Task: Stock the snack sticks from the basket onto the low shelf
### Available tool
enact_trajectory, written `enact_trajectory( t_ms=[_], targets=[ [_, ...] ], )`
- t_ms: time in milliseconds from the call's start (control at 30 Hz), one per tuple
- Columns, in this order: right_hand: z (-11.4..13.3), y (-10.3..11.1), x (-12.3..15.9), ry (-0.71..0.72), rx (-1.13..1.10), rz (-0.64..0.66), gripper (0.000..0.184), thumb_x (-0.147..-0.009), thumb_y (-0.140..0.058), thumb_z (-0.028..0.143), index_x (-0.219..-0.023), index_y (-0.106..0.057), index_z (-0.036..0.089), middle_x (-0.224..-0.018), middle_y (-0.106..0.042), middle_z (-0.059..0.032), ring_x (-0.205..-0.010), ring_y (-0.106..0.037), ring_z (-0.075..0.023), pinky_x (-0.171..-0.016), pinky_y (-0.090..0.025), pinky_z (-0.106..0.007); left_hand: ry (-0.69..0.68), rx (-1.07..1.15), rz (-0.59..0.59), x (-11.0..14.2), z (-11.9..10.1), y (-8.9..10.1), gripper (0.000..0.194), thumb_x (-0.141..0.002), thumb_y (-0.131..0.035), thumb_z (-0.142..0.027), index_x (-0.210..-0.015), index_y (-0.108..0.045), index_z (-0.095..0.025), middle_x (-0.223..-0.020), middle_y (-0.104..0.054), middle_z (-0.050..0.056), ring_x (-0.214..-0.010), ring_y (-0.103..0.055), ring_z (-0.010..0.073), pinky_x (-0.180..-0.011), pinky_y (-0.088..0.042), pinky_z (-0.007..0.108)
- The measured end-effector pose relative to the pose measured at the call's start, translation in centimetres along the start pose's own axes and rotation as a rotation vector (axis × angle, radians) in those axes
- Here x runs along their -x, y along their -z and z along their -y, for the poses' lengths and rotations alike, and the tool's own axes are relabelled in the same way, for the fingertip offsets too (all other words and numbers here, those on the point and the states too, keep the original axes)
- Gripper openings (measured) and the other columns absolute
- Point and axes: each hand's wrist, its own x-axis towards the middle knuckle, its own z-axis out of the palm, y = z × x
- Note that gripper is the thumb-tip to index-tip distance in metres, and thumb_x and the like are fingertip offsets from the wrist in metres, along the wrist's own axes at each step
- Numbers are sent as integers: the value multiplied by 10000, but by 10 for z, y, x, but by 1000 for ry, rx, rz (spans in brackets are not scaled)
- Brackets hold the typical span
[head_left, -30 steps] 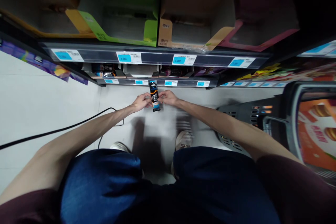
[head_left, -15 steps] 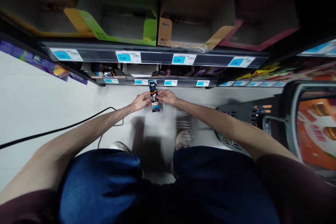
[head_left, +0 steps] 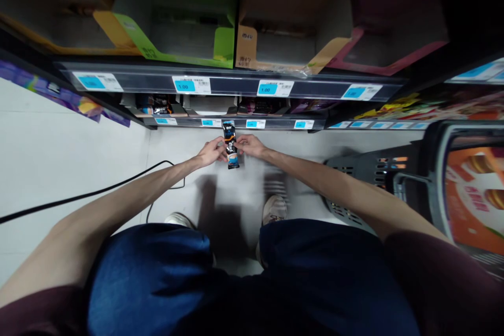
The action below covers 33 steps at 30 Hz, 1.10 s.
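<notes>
Head view. Reference landmark: a dark shelf unit point(head_left: 236, 84) with label rails, spanning the upper part of the field. White smooth floor point(head_left: 79, 142) extends in front of the shelf unit and past its left side. Person's bent legs point(head_left: 149, 273) in blue trousers are in front of the shelf unit. Dark grey perforated plastic basket point(head_left: 366, 165): in front of the shelf unit, toward its right side. Open green cardboard box point(head_left: 223, 44) and open tan cardboard box point(head_left: 247, 52): on the shelf unit's upper visible tier. Thin black cable point(head_left: 79, 196): in front of the shelf unit's left part.

Left hand point(head_left: 212, 151) and right hand point(head_left: 252, 146): in front of the shelf unit's lower rail, fingers pinching opposite long edges of a slim glossy black packet point(head_left: 231, 147) with orange and blue print. Packet's far end appears at that rail; contact cannot be told.
</notes>
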Motion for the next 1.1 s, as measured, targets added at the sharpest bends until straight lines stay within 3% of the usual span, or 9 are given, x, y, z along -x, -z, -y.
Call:
enact_trajectory(
  t_ms=[100,300,433,733,1100],
  targets=[
    [5,0,0,-13,-67,-23,135,-892,-635,280,-898,-619,146,-817,-667,-14,-541,-595,-80,-507,-435,-177,0,-16,21,1,0,0,205,-928,-549,-401,-950,-500,-203,-752,-722,27,-640,-712,160,-584,-548,233],
    [8,3,1,4,-28,-25,128,-868,-676,239,-823,-604,142,-704,-644,12,-559,-600,-86,-599,-465,-192,19,39,18,2,0,-3,314,-931,-532,-504,-1028,-477,-210,-753,-719,27,-560,-692,160,-556,-563,256],
    [6,1,2,-1,-40,-25,131,-870,-676,230,-809,-599,144,-692,-644,9,-536,-593,-85,-558,-453,-183,21,39,17,2,1,-2,369,-941,-473,-567,-1011,-481,-205,-750,-708,28,-495,-669,153,-516,-556,252],
    [11,-2,5,-26,-126,-16,146,-900,-646,256,-815,-604,145,-722,-648,-2,-501,-578,-81,-447,-425,-167,-1,-92,0,2,0,1,335,-959,-442,-536,-969,-473,-203,-766,-711,35,-488,-667,147,-490,-527,217],
    [9,0,6,23,-138,18,214,-863,-697,324,-802,-595,146,-697,-647,-1,-520,-586,-86,-468,-418,-168,-7,-139,2,5,-3,1,376,-930,-460,-586,-972,-483,-213,-784,-721,41,-494,-673,170,-495,-534,242]
  ],
)
